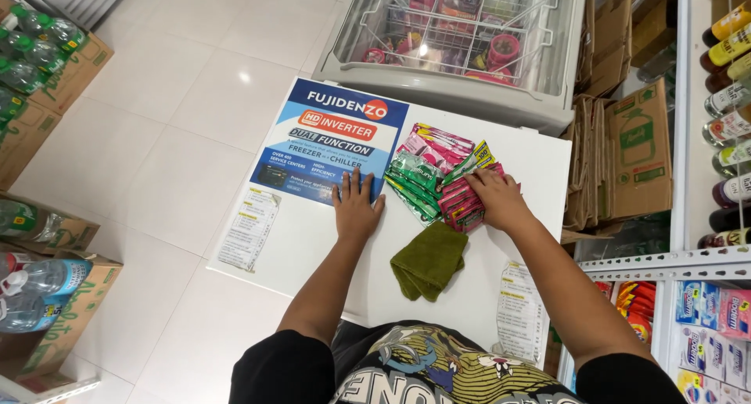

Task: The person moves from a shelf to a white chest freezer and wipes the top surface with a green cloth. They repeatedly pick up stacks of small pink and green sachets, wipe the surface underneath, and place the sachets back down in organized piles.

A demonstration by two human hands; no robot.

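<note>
My left hand (356, 207) lies flat, fingers spread, on the white lid (313, 247) of a chest freezer, at the lower edge of a blue printed sticker (332, 142). My right hand (496, 198) rests on a pile of small sachets, its fingers curled over the red ones (460, 202). Green sachets (412, 183) lie just left of it, pink ones (440, 143) and a yellow-green one (479, 155) behind. A folded olive-green cloth (428, 261) lies on the lid between my forearms.
A glass-topped freezer (461, 36) with wire baskets stands beyond the lid. Flattened cardboard boxes (626, 154) lean at the right, beside shelves of bottles (727, 99) and boxed goods (708, 333). Cartons of water bottles (39, 60) line the left over a white tiled floor (180, 138).
</note>
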